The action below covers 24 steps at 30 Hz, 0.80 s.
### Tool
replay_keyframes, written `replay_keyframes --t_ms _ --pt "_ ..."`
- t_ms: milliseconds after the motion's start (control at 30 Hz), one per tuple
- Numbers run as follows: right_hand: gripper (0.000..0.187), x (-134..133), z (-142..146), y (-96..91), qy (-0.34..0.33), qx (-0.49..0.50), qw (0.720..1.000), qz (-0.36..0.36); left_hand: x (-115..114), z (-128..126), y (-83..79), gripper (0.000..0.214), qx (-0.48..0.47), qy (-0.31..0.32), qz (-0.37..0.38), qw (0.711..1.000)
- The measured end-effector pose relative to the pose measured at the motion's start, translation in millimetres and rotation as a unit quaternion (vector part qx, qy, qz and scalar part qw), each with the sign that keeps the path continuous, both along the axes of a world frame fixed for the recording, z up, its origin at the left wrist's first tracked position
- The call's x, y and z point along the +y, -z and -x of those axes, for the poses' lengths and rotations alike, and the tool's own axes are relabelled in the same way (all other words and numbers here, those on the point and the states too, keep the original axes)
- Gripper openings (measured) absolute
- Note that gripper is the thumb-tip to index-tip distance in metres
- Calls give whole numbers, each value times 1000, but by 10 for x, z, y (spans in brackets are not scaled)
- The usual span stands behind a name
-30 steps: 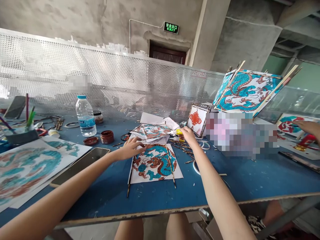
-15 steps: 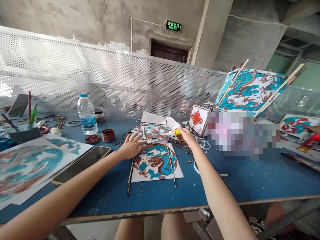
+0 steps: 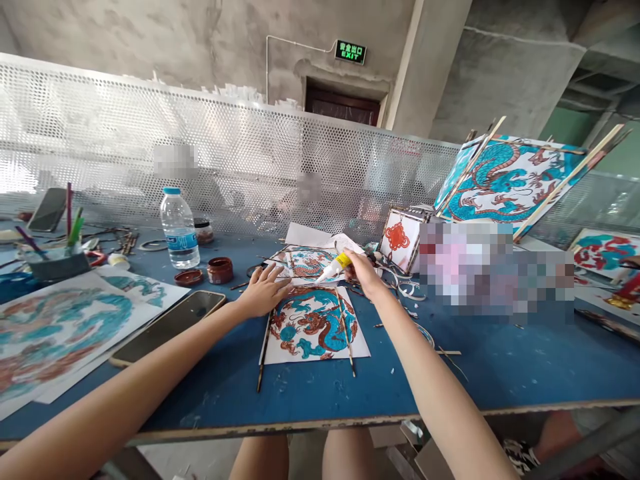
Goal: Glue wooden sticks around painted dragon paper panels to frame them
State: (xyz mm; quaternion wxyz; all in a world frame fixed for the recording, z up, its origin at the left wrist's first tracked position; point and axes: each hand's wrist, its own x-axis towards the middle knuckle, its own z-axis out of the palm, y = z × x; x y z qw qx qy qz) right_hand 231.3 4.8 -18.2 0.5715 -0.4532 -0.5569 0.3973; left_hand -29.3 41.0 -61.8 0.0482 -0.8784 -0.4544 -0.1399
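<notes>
My right hand (image 3: 361, 272) is closed around a white and yellow glue bottle (image 3: 334, 267), whose nozzle points down to the left. Under the nozzle lies the upper edge of a blue and brown dragon painting (image 3: 313, 327). Thin dark sticks (image 3: 345, 327) run down both sides of this sheet. My left hand (image 3: 265, 291) lies flat at the painting's upper left corner, fingers spread. Just behind is a second dragon painting (image 3: 310, 260), partly covered by the bottle.
A phone (image 3: 170, 327) and more dragon paintings (image 3: 65, 327) lie at left. Behind them stand a water bottle (image 3: 179, 230) and a brown paint jar (image 3: 220, 270). A framed red knot picture (image 3: 399, 237) and a large dragon lantern panel (image 3: 510, 180) stand right. A perforated metal screen (image 3: 240, 153) backs the table.
My right hand has moved left with the glue bottle, and its nozzle now tilts down over the painting's top edge. My left hand stays in place. The view has shifted slightly.
</notes>
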Motion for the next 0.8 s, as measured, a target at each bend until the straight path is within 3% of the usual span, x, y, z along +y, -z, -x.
replay_keyframes --t_ms 67,133,233,300,433,633,800 --pt "40 -72 171 3 -74 -13 997 -5 6 -30 -66 51 -59 -15 35 998" --pt "42 -136 315 18 -140 -34 990 -4 -29 -65 -175 55 -142 4 130 981" --pt "43 -205 452 34 -193 -66 979 -25 -180 -111 -380 58 -266 118 334 897" --pt "41 -244 497 24 -209 -75 974 -45 -312 -132 -502 51 -286 169 393 857" --pt "38 -326 541 -28 -265 -68 960 -54 -475 -139 -625 44 -283 207 400 847" --pt "35 -368 604 -19 -283 -50 957 -49 -388 -61 -576 42 -298 215 406 836" --pt "39 -348 638 40 -253 -41 965 -54 -249 -62 -481 76 -373 168 428 806"
